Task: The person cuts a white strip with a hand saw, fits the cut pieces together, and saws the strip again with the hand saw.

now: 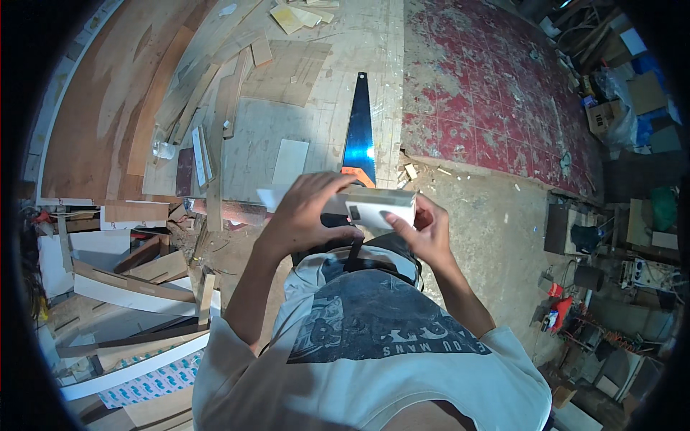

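In front of my waist I hold a narrow white piece point(392, 213), likely a laminated board offcut, with a small dark rectangle on its face. My right hand point(431, 233) grips its right end, thumb on the white face and fingers behind. My left hand point(305, 215) wraps over its left part, fingers on top and thumb below; a white end sticks out beyond the knuckles. Just past the piece, a handsaw point(359, 126) lies on the pale wooden work surface point(330, 115), blade pointing away. Its orange handle point(357, 174) is partly hidden by my hands and the piece.
Wood strips point(230, 93) and a small white panel point(290, 161) lie on the work surface, near a clear plastic cup point(164, 149). Stacked board offcuts point(136, 294) crowd the left. Worn red flooring point(496, 108) spreads far right; tools and clutter point(596, 309) line the right side.
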Available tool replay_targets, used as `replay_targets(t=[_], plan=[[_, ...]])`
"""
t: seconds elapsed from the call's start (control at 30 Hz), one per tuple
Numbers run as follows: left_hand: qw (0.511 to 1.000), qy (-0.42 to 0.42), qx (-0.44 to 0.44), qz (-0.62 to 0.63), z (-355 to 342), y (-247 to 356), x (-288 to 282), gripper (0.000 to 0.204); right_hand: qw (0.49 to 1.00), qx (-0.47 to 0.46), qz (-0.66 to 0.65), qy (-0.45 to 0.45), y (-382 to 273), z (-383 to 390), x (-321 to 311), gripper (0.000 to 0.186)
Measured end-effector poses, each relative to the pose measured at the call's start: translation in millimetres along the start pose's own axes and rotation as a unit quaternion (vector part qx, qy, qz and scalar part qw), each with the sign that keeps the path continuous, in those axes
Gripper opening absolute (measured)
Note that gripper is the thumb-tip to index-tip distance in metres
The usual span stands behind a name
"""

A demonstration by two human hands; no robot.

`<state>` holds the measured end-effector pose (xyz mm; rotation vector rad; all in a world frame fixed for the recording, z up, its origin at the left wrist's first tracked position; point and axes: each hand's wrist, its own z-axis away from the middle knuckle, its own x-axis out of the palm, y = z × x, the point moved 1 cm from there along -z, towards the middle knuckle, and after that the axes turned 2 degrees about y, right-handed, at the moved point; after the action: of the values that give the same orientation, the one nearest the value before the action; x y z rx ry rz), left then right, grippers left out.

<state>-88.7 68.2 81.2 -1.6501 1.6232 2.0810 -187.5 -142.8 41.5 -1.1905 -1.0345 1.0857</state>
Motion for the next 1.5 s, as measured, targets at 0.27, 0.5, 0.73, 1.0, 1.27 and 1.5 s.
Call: replay_targets(t=[0.27, 0.5, 0.73, 1.0, 1.27, 1.5], plan=[[0.994, -0.018, 0.012, 0.110, 3.9, -8.9, 10.0, 0.058, 0.979, -0.133, 0.152, -0.029, -27.0, 15.6, 5.8, 0.044], [0.993, 0.044, 0.041, 0.101, 10.0, 3.3, 4.9, 0.051, 0.983, -0.143, 0.091, -0.072, -19.4, 13.6, 1.1, 0.046], [0.994, 0.089, 0.064, -0.001, 16.8, 17.2, -4.4, 0.049, 0.990, -0.071, -0.031, -0.121, -9.2, 8.8, -0.5, 0.048], [0.990, 0.102, 0.079, -0.054, 19.9, 25.7, -10.2, 0.045, 0.990, -0.085, -0.015, -0.115, -0.8, 5.3, 2.1, 0.048], [0.988, 0.113, 0.083, -0.058, 19.8, 26.6, -7.2, 0.045, 0.991, -0.080, -0.015, -0.109, -5.7, 7.6, 2.2, 0.048], [0.990, 0.107, 0.083, -0.044, 17.1, 30.1, -3.2, 0.045, 0.992, -0.075, -0.026, -0.100, -4.3, 11.4, -1.2, 0.048]])
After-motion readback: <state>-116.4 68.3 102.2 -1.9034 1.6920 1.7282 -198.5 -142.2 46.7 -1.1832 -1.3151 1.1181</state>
